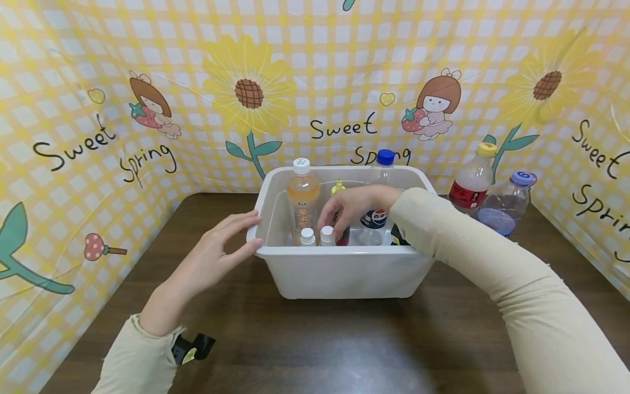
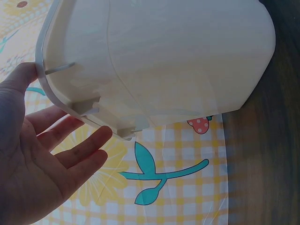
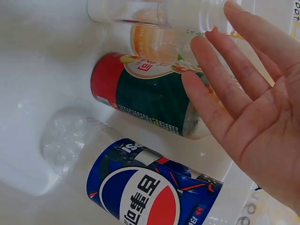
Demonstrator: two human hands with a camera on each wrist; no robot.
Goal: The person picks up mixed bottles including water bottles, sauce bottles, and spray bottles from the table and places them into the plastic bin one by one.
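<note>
In the head view a white plastic tub (image 1: 344, 273) stands on the table with several bottles upright inside. At its left end my left hand (image 1: 211, 257) touches the rim with extended fingers and thumb. My right hand (image 1: 351, 205) reaches down into the tub and pinches a small clear bottle (image 3: 145, 11) by its white cap (image 1: 327, 234). A second white-capped small bottle (image 1: 307, 237) stands just left of it. Behind is an orange drink bottle (image 1: 302, 191). Near the right fingers are a bottle with a red and green label (image 3: 150, 93) and a Pepsi bottle (image 3: 150, 187).
On the table right of the tub stand a yellow-capped bottle with a red label (image 1: 470, 189) and a clear bottle with a purple cap (image 1: 507, 205). A yellow checked cloth (image 1: 187, 33) hangs behind and at both sides. Dark wooden table (image 1: 320, 345) lies in front.
</note>
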